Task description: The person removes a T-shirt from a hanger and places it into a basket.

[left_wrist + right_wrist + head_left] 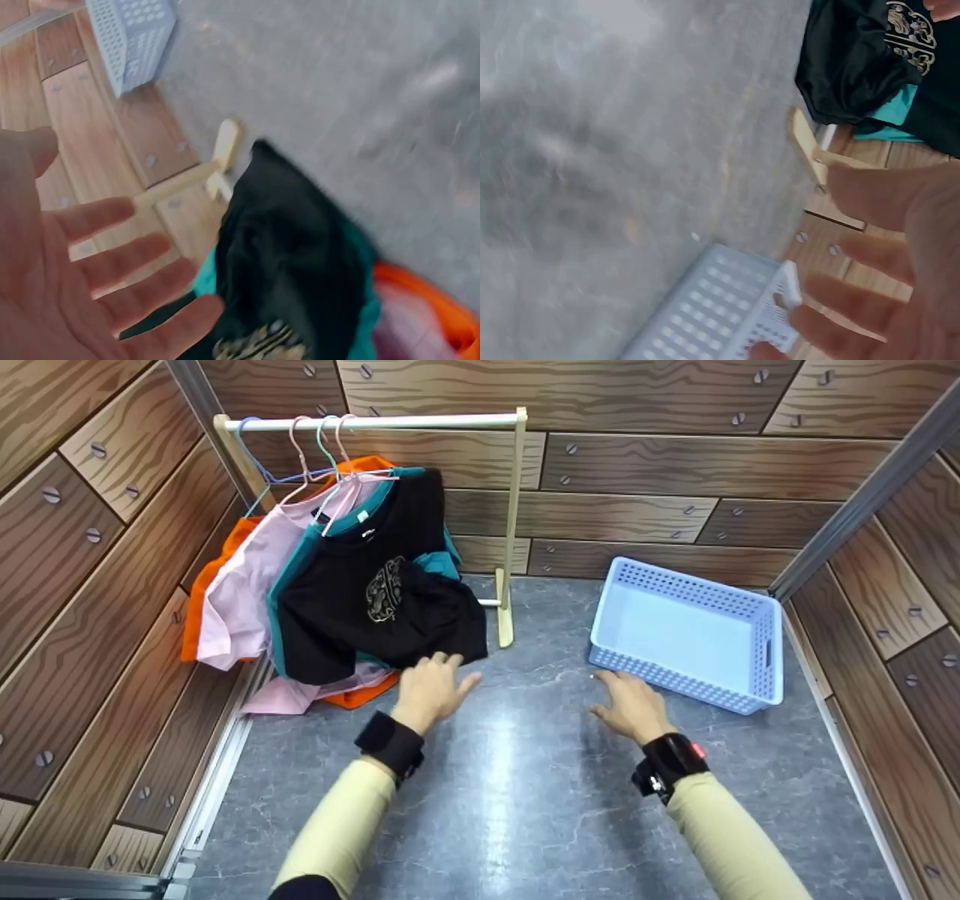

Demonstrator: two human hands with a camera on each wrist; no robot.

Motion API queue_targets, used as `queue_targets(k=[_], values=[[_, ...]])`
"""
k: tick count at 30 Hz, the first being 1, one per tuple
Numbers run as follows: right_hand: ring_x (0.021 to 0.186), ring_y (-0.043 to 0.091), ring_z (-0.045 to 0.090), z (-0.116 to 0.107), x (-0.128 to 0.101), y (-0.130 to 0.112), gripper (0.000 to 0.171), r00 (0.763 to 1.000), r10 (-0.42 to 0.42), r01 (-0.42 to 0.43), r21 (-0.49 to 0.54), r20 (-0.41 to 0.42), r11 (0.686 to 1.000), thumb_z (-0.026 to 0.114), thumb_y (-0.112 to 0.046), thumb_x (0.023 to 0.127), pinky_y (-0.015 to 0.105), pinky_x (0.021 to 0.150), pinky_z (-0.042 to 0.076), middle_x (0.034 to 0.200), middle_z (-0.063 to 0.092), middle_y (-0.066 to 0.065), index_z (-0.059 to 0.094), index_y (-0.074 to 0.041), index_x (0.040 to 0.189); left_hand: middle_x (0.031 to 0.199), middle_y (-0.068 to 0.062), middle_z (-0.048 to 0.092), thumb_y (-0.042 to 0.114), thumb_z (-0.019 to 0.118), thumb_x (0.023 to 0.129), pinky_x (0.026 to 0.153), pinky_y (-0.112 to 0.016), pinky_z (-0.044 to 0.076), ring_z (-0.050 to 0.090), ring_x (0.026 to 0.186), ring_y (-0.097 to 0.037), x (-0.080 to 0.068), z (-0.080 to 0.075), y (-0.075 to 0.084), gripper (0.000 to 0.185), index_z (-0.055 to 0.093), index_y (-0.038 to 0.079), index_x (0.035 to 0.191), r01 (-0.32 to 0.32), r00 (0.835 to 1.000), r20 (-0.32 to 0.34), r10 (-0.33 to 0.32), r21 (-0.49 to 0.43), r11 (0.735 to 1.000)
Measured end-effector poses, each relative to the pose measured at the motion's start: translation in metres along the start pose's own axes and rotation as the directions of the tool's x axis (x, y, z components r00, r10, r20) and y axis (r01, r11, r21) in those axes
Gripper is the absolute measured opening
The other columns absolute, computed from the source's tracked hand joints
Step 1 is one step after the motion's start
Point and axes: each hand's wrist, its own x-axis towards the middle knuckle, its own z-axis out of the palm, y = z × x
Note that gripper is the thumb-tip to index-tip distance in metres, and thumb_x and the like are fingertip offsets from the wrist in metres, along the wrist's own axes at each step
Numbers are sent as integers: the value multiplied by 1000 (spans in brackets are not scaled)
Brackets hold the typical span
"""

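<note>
My left hand is held out with loosely spread fingers, overlapping the lower hem of a black T-shirt in the head view; nothing is in its palm. The shirt has a gold printed design and hangs foremost on the clothes rack. Behind it hang teal, pink and orange garments on thin coloured hangers. Over the floor at right, my right hand has its fingers extended, holding nothing, close to the near side of a light blue plastic basket.
The basket's inside bottom shows bare. The rack's wooden foot stands on the grey marbled floor between the garments and the basket. Wood-patterned walls with metal corner strips enclose the back and both sides.
</note>
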Motion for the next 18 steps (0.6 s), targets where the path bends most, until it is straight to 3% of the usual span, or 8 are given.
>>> queue_targets(k=[3, 7, 11, 18], values=[[109, 44, 62, -14, 4, -2, 59, 995, -45, 48, -31, 86, 998, 75, -29, 84, 58, 83, 53, 125, 63, 22, 54, -7, 135, 126, -15, 64, 64, 38, 96, 85, -55, 52, 63, 111, -38, 3, -22, -10, 63, 59, 18, 132, 5, 1000, -15, -5, 2, 1000], [115, 44, 60, -28, 12, -8, 61, 979, -101, 108, -28, 176, 994, 75, -25, 83, 58, 93, 50, 129, 62, 22, 53, -3, 135, 126, -19, 64, 61, 45, 95, 88, -58, 51, 62, 112, -42, 5, -58, -28, 56, 63, 18, 128, 19, 999, 33, -18, -27, 999], [118, 45, 58, -39, 24, -18, 63, 972, -115, 126, -39, 204, 991, 76, -23, 81, 59, 96, 48, 131, 60, 22, 52, -2, 135, 129, -18, 63, 56, 51, 94, 90, -60, 49, 60, 115, -43, 8, -99, -51, 51, 64, 19, 127, 46, 996, 81, -42, -50, 998], [111, 44, 61, -57, 44, -35, 61, 973, -113, 137, -107, 202, 985, 76, -22, 79, 59, 88, 51, 123, 64, 22, 54, -4, 133, 134, -21, 58, 51, 54, 94, 93, -62, 46, 56, 118, -47, 9, -161, -97, 51, 61, 16, 131, 94, 993, 83, -88, -68, 993]])
